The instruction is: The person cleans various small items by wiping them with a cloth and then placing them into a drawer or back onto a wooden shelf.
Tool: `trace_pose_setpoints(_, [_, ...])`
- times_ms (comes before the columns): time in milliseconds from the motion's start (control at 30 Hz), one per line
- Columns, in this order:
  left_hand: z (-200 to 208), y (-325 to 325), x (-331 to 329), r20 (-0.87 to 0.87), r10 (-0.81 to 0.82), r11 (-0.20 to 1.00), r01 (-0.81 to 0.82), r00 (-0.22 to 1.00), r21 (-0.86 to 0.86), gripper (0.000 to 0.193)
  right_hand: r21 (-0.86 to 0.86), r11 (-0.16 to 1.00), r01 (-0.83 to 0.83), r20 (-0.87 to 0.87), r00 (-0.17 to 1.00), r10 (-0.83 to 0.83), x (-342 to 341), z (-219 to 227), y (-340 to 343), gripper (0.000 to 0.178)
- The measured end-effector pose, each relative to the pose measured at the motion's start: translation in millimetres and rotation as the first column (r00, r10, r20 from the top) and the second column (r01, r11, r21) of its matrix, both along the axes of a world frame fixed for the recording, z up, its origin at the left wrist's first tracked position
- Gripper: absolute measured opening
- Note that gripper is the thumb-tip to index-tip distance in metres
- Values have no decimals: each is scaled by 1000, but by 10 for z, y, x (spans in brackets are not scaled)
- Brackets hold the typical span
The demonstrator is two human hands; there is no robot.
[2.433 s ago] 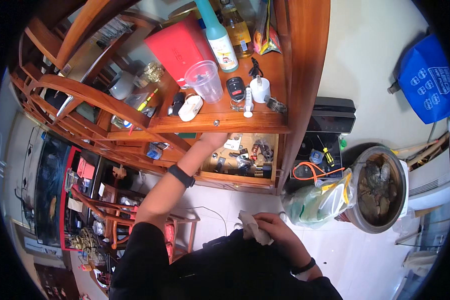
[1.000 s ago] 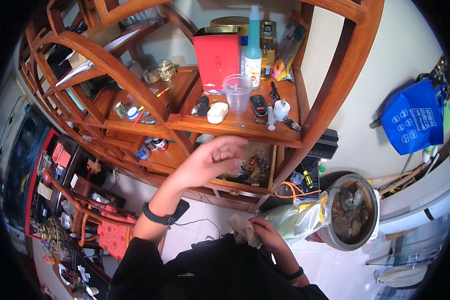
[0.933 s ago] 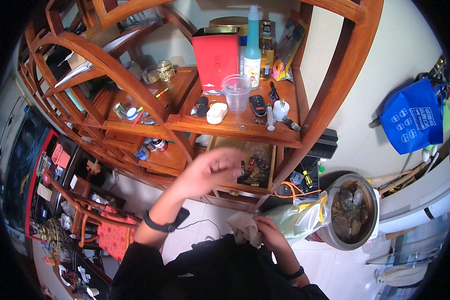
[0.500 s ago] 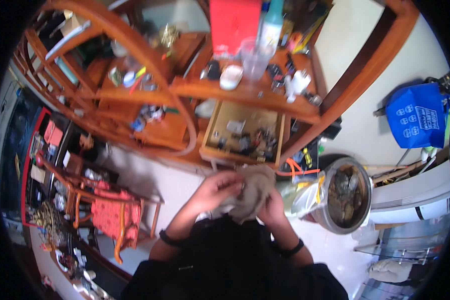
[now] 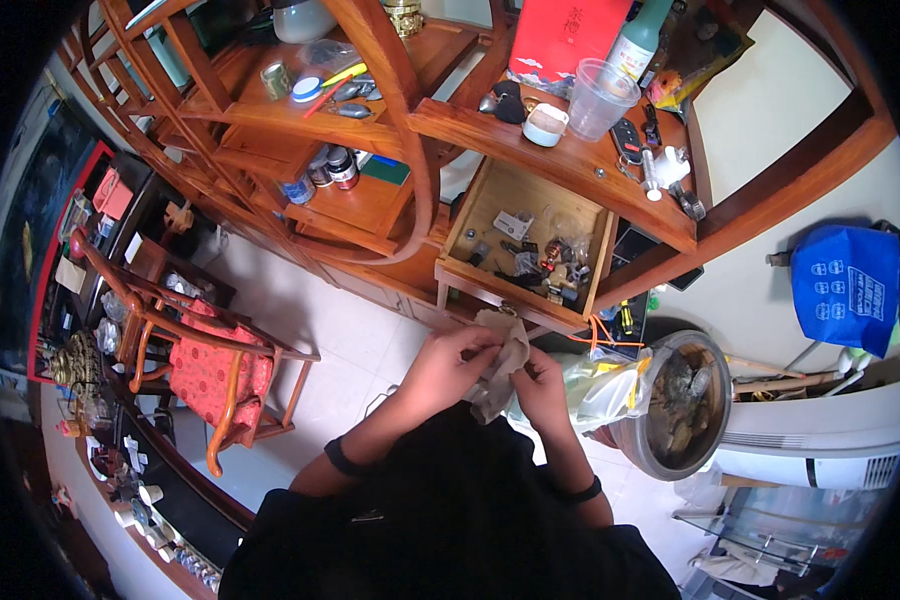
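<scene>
A crumpled grey-beige cloth [image 5: 511,352] hangs between my two hands, just in front of my dark shirt. My left hand [image 5: 448,368] pinches its left side with thumb and fingers together. On the other side, my right hand [image 5: 542,396] has its fingers closed on the cloth's right edge. Just beyond the hands, a pulled-out wooden drawer [image 5: 510,300] holds small loose metal and plastic parts, a white card and clear bags. Whether anything is wrapped inside the cloth is hidden.
Above the drawer, a wooden shelf [image 5: 450,122] bears a clear plastic cup [image 5: 602,100], a red box [image 5: 570,40] and a bottle [image 5: 638,48]. A large round pot [image 5: 660,455] stands right, with a blue bag [image 5: 845,290] beyond. A red-cushioned chair [image 5: 220,370] is left.
The view has shifted, so shelf and drawer sit further right and higher. The cloth, earlier bunched wide, now hangs narrower between the hands, and both hands still hold it.
</scene>
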State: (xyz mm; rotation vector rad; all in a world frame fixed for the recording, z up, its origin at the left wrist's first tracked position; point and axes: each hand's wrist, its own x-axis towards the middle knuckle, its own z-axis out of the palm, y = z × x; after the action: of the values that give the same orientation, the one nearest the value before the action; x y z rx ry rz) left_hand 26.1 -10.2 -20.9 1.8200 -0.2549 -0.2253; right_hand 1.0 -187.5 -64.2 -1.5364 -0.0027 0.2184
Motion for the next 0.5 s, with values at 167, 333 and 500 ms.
trace_pose_setpoints(167, [-78, -67, -37, -49, -45, 999, 44, 998, -26, 20, -135, 990, 37, 67, 997, -28, -6, -36, -80, 20])
trace_pose_setpoints(333, [-57, -143, -9, 63, -154, 987, 149, 986, 67, 22, -109, 977, 183, 180, 970, -162, -84, -183, 5, 24])
trace_pose_setpoints(500, [-29, -105, 50, -19, -181, 983, 181, 983, 17, 23, -75, 995, 71, 71, 995, -66, -121, -75, -40, 26])
